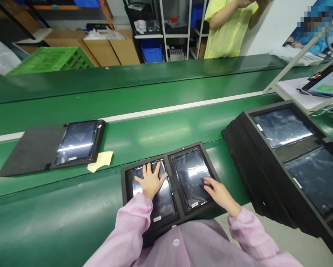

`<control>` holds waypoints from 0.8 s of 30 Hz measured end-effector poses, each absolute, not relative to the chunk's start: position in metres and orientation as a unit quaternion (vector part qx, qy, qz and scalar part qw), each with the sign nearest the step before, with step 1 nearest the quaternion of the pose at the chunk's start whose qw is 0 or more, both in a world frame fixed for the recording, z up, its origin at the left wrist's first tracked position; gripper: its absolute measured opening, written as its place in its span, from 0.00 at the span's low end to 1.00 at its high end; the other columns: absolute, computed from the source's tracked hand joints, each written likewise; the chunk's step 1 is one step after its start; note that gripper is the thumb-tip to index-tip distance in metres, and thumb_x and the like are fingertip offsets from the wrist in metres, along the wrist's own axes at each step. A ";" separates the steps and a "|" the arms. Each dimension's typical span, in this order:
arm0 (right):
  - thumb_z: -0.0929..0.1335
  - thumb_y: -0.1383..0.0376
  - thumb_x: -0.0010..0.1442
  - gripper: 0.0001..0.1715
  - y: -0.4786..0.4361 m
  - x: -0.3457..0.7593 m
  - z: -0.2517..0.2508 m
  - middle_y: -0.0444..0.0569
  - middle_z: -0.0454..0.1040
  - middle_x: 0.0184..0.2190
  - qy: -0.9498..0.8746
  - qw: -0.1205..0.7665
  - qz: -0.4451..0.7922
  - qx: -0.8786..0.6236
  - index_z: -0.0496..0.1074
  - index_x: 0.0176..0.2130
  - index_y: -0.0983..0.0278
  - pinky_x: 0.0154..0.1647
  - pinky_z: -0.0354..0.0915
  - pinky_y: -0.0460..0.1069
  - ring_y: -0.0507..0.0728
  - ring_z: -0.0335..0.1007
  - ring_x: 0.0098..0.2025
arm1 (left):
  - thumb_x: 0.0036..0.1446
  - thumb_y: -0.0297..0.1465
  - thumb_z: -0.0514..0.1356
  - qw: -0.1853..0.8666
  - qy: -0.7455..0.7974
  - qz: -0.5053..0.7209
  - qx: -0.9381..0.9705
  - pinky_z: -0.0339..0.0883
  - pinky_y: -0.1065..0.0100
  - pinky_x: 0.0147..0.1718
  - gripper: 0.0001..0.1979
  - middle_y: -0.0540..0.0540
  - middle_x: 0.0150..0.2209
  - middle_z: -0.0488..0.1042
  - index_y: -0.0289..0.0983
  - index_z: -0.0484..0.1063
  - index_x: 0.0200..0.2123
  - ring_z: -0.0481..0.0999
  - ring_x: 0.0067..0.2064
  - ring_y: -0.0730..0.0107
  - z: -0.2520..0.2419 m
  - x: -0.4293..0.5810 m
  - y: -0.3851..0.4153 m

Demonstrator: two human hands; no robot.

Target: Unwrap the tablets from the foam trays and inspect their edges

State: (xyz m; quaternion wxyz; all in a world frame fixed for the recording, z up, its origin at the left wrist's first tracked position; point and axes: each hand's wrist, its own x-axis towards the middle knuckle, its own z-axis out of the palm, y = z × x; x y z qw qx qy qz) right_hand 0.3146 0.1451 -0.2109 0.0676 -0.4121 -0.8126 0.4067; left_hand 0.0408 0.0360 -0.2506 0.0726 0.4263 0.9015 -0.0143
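Note:
A black foam tray lies in front of me at the near edge of the green bench, with a screen panel in each of its two compartments. My left hand rests with spread fingers on the upper part of the left screen panel. Over the right edge of the right screen panel is my right hand, its fingers stretched out and slightly bent, gripping nothing. Each panel has a small white label near its lower edge.
At right stands a stack of black foam trays with panels in the top one. Further left lie another tray with one panel and a yellow paper piece. A person in yellow stands behind the green bench.

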 end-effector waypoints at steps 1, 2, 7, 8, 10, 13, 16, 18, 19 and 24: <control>0.63 0.66 0.60 0.16 0.154 0.303 -0.215 0.52 0.75 0.43 -0.834 0.094 0.364 -0.404 0.70 0.48 0.63 0.51 0.66 0.56 0.58 0.70 0.47 | 0.58 0.49 0.50 0.066 0.898 -0.017 0.435 0.41 0.26 0.49 0.30 0.33 0.64 0.51 0.46 0.56 0.62 0.44 0.65 0.44 -0.252 0.040 0.034; 0.64 0.66 0.59 0.14 0.165 0.290 -0.218 0.53 0.74 0.44 -0.850 0.118 0.322 -0.399 0.71 0.46 0.63 0.53 0.63 0.58 0.60 0.67 0.50 | 0.58 0.49 0.50 0.058 0.898 -0.017 0.436 0.41 0.26 0.49 0.30 0.32 0.64 0.51 0.45 0.56 0.62 0.44 0.65 0.44 -0.253 0.039 0.032; 0.65 0.68 0.59 0.15 0.226 0.230 -0.233 0.59 0.59 0.59 -0.872 0.137 0.165 -0.440 0.73 0.47 0.64 0.59 0.52 0.65 0.68 0.48 0.63 | 0.59 0.44 0.52 0.009 0.915 0.019 0.403 0.42 0.26 0.50 0.28 0.27 0.62 0.54 0.36 0.62 0.59 0.49 0.64 0.41 -0.262 0.036 0.023; 0.66 0.67 0.59 0.16 0.236 0.222 -0.234 0.59 0.57 0.61 -0.878 0.121 0.139 -0.441 0.73 0.47 0.64 0.60 0.50 0.66 0.70 0.46 0.63 | 0.59 0.43 0.52 -0.007 0.909 0.037 0.415 0.42 0.26 0.50 0.27 0.26 0.61 0.55 0.33 0.64 0.57 0.49 0.63 0.39 -0.265 0.035 0.021; 0.68 0.65 0.57 0.16 0.251 0.211 -0.237 0.60 0.53 0.62 -0.890 0.084 0.118 -0.433 0.74 0.46 0.64 0.60 0.46 0.69 0.72 0.42 0.64 | 0.60 0.39 0.52 -0.028 0.877 0.099 0.469 0.45 0.29 0.51 0.24 0.24 0.58 0.59 0.28 0.69 0.52 0.53 0.62 0.37 -0.268 0.037 0.016; 0.69 0.65 0.56 0.11 0.260 0.207 -0.243 0.59 0.55 0.62 -0.894 0.063 0.126 -0.425 0.76 0.41 0.63 0.60 0.44 0.70 0.72 0.43 0.64 | 0.60 0.34 0.50 0.050 0.790 0.237 0.563 0.63 0.48 0.49 0.17 0.31 0.47 0.73 0.30 0.75 0.42 0.70 0.50 0.48 -0.266 0.054 0.009; 0.67 0.67 0.58 0.06 0.256 0.213 -0.245 0.55 0.62 0.58 -0.897 0.097 0.124 -0.413 0.76 0.36 0.62 0.61 0.44 0.67 0.68 0.48 0.62 | 0.59 0.35 0.52 0.252 0.743 0.348 0.513 0.70 0.62 0.38 0.13 0.43 0.32 0.76 0.37 0.74 0.39 0.75 0.35 0.64 -0.256 0.085 0.012; 0.65 0.68 0.60 0.07 0.244 0.222 -0.239 0.53 0.67 0.54 -0.905 0.118 0.136 -0.385 0.74 0.33 0.63 0.62 0.42 0.67 0.65 0.53 0.60 | 0.56 0.37 0.54 0.396 0.736 0.399 0.378 0.69 0.66 0.29 0.16 0.47 0.28 0.75 0.36 0.69 0.46 0.73 0.26 0.69 -0.248 0.103 0.020; 0.64 0.69 0.60 0.08 0.236 0.228 -0.233 0.52 0.70 0.50 -0.912 0.117 0.158 -0.359 0.73 0.33 0.63 0.62 0.41 0.67 0.64 0.56 0.58 | 0.55 0.38 0.55 0.455 0.724 0.425 0.297 0.67 0.67 0.25 0.21 0.48 0.29 0.74 0.35 0.65 0.51 0.71 0.24 0.70 -0.246 0.109 0.024; 0.62 0.69 0.62 0.10 0.184 0.277 -0.180 0.47 0.74 0.31 -0.887 0.016 0.432 -0.162 0.71 0.31 0.64 0.49 0.63 0.53 0.54 0.69 0.38 | 0.49 0.36 0.62 0.542 0.627 0.554 0.078 0.69 0.65 0.35 0.43 0.42 0.45 0.73 0.39 0.44 0.64 0.76 0.37 0.67 -0.245 0.107 0.030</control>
